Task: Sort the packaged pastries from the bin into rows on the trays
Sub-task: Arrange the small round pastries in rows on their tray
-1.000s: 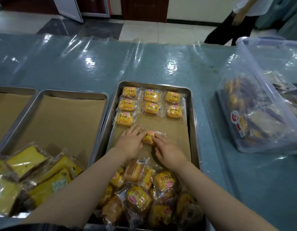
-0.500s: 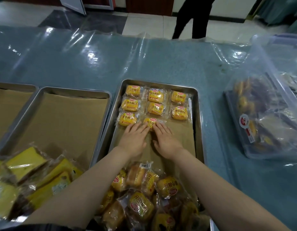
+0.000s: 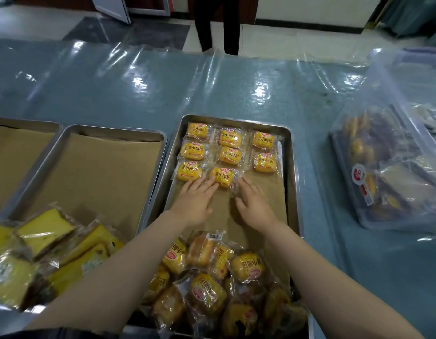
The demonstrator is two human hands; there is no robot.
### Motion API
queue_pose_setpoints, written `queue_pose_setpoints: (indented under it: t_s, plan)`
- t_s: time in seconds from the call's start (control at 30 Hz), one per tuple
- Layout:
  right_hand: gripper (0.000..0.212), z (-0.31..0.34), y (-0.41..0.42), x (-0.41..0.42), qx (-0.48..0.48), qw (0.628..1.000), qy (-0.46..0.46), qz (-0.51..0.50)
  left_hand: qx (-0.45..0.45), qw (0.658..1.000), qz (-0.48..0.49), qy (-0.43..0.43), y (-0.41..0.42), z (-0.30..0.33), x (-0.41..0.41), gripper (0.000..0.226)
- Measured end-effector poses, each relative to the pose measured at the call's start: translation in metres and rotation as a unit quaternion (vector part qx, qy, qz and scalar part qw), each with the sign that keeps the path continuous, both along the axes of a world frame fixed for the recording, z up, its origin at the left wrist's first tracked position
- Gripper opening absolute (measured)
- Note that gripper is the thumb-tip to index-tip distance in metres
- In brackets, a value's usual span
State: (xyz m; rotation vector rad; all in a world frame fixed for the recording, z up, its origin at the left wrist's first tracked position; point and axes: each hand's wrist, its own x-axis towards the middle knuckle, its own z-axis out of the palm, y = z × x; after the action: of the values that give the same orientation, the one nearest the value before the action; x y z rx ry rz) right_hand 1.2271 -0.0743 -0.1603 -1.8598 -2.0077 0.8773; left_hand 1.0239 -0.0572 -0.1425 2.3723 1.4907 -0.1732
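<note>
My flat left hand (image 3: 196, 201) and right hand (image 3: 255, 204) nudge a bun (image 3: 222, 176) into the tray's (image 3: 293, 192) third row, gripping nothing; next, its empty corner needs one.

Head camera looks steeply down, close over the tray (image 3: 293, 182).

— What is the person wearing?
— Both forearms are bare to the wrist. The left hand (image 3: 193, 204) and right hand (image 3: 255, 204) have no gloves, rings or watch. A dark sleeve edge (image 3: 72, 332) shows near the left elbow.
</note>
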Motion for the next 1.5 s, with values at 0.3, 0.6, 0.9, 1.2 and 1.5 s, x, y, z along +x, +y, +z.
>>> queue_pose_setpoints:
  t_s: [0.3,0.6,0.9,1.2,1.5]
  plan:
    - [0.046,0.006,-0.053,0.022,-0.030,0.999,0.031,0.003,-0.062,0.988,0.045,-0.132,-0.051,0.008,0.000,0.049]
    - [0.014,0.019,-0.095,0.036,-0.065,0.996,0.054,0.033,-0.101,0.985,-0.091,-0.104,-0.089,0.022,0.029,0.031]
    - [0.041,0.028,-0.117,0.048,-0.066,0.995,-0.062,0.037,-0.040,0.989,-0.140,-0.039,-0.109,0.017,0.029,0.041]
    - [0.050,0.016,-0.101,0.026,0.038,0.975,-0.210,-0.057,-0.031,0.988,-0.144,-0.057,-0.125,0.021,0.027,0.043]
    - [0.024,0.024,-0.098,0.021,-0.053,0.990,-0.106,-0.072,-0.049,0.983,-0.171,-0.051,-0.118,0.021,0.028,0.045]
